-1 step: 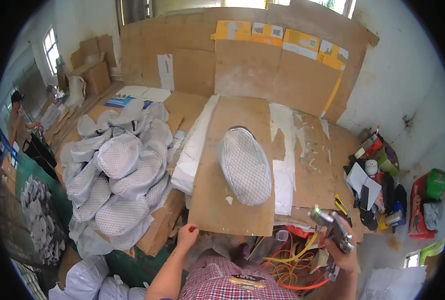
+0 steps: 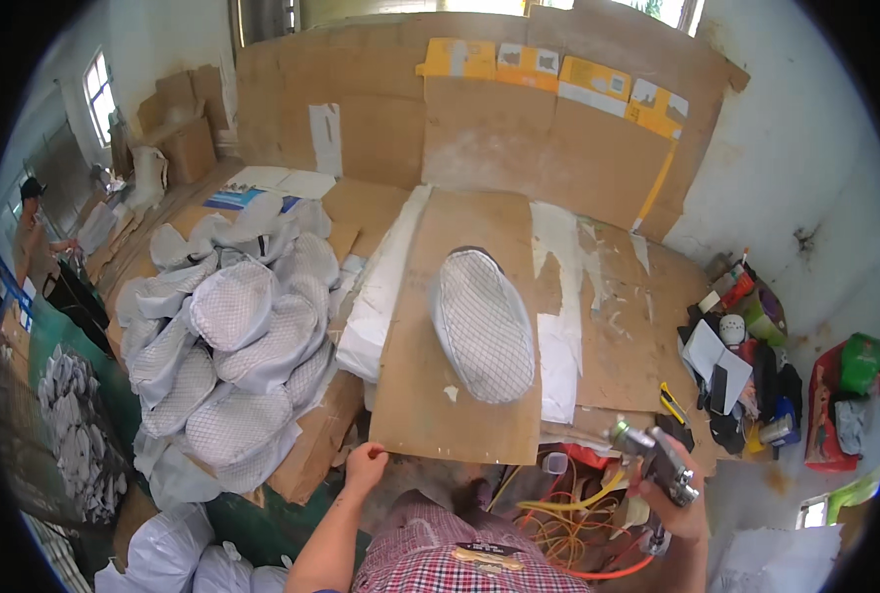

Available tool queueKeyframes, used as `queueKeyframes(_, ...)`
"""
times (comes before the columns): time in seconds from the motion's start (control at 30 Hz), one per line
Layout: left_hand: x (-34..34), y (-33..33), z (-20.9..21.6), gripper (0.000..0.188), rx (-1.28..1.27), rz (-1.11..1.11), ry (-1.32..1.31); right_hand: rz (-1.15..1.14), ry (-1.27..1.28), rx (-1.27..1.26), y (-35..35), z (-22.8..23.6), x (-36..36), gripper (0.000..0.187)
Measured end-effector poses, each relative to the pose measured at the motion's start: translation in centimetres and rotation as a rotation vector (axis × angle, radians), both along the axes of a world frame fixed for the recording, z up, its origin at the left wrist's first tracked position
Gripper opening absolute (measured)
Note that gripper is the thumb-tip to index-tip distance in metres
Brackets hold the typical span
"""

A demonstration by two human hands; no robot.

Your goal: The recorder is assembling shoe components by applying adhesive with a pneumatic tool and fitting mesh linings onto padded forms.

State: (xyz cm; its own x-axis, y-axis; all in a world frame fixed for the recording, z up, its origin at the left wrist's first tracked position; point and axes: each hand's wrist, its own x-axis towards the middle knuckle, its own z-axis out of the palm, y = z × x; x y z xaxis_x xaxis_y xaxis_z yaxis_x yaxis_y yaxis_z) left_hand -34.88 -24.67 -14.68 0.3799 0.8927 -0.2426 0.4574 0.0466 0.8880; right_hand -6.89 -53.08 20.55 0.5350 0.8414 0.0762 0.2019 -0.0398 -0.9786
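Observation:
My left hand (image 2: pixel 367 468) is closed at the near left corner of a brown cardboard sheet (image 2: pixel 430 428), thumb and finger pinching its edge. On that sheet lies a long oval pad (image 2: pixel 485 326), white at the sides, with a diamond-pattern mesh top. It touches neither hand. My right hand (image 2: pixel 675 494) is wrapped round a metal spray gun (image 2: pixel 665 463), held near the table's front edge to the right of the sheet. The gun's nozzle end points up and to the left. A yellow hose (image 2: pixel 583 502) runs close by the gun; where it joins is hidden.
Many similar pads (image 2: pixel 232 306) are heaped on the left. A yellow utility knife (image 2: pixel 671 403) and assorted clutter (image 2: pixel 736 366) lie at right. Tangled hoses (image 2: pixel 568 539) hang below the front edge. Tall cardboard (image 2: pixel 380 128) backs the table. A person (image 2: pixel 35 232) stands far left.
My left hand has shifted slightly left onto the sheet's corner. The spray gun has tilted a little in my right hand. The pad stays in place on the sheet.

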Motion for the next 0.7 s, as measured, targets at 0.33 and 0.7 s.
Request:
queueKeyframes(0.33,-6.0,-1.1,-4.1,0.014,-0.234,0.216,0.005,0.033,-0.086,-0.194,-3.7,1.8,-2.7,0.053)
queueKeyframes(0.7,-6.9,-1.9,-4.3,0.013,-0.368,0.307,0.012,-0.040,0.031,-0.197,-4.3,1.7,-3.7,0.053)
